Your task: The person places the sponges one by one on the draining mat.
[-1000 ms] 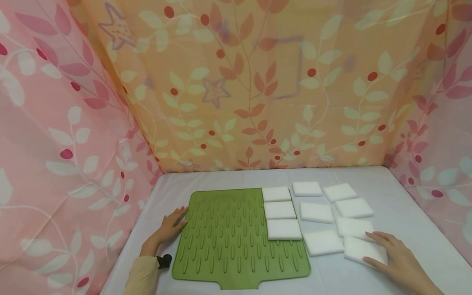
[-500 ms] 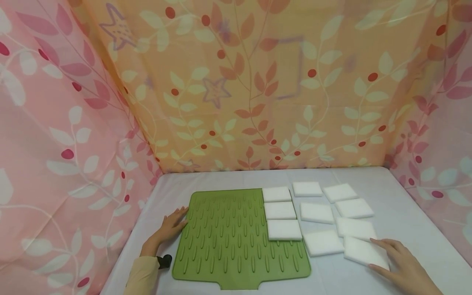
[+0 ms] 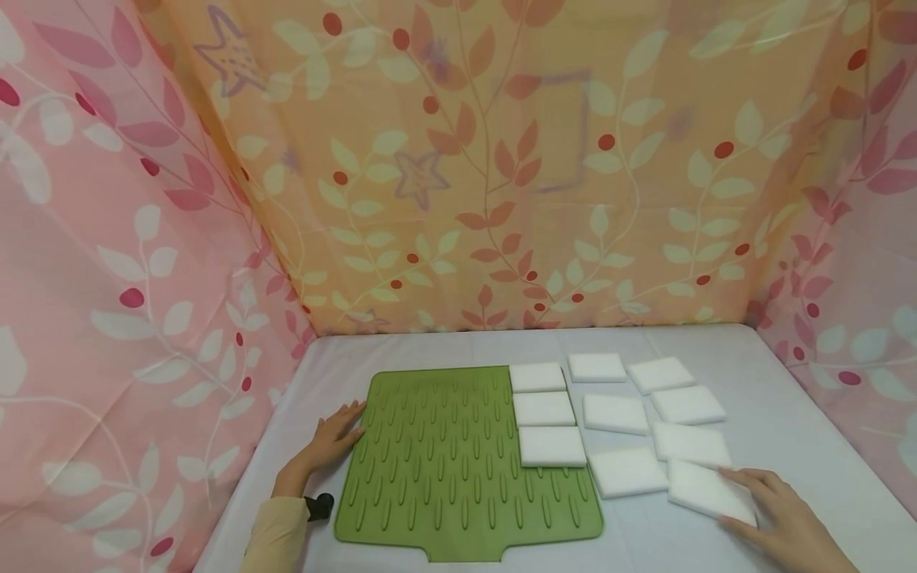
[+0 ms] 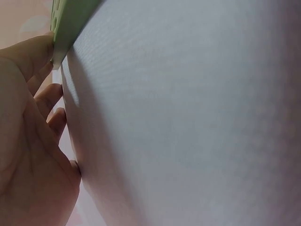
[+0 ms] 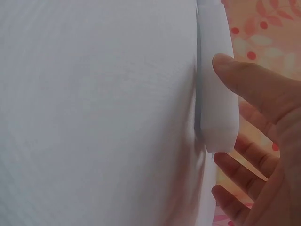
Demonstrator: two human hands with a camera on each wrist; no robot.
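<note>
A green silicone mat (image 3: 444,477) with raised ridges lies flat on the white-covered table. My left hand (image 3: 328,442) rests along its left edge; in the left wrist view the thumb (image 4: 35,52) touches the mat's rim and the other fingers lie loosely on the cloth. At the right, my right hand (image 3: 791,513) holds the outer end of the nearest white sponge (image 3: 705,489), index finger at its far corner and thumb at its near one. The right wrist view shows that sponge (image 5: 218,99) edge-on, thumb against its side and some fingertips behind it.
Three white sponges (image 3: 552,446) form a column along the mat's right side. Several more (image 3: 614,414) lie loose on the tablecloth (image 3: 788,398) to the right. Floral curtains (image 3: 466,239) close in the back and both sides. A black strap piece (image 3: 320,508) sits at my left wrist.
My right hand has drawn back to the right, its fingers shifting from over the nearest sponge to that sponge's outer corners. The sponges, the mat and my left hand stay put.
</note>
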